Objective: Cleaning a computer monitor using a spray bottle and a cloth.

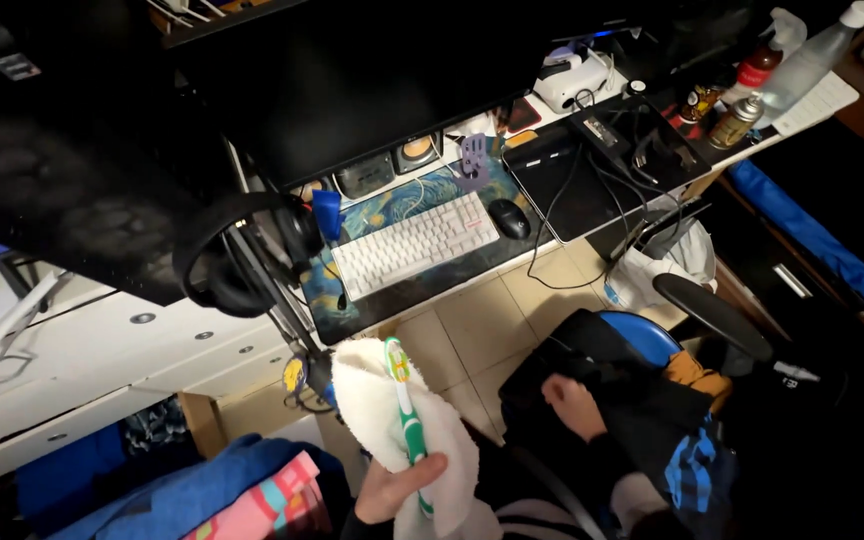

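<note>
Left hand near centre, fingers closed around a green toothbrush and white cloth. Right hand rested on dark clothes over the chair, fingers curled, grip unclear. Keyboard on far worktop.

Open tiled floor between table and chair, passable. Far side crowded: keyboard, mouse, tangled cables, bottles. Left blocked by hanging headphones.
</note>
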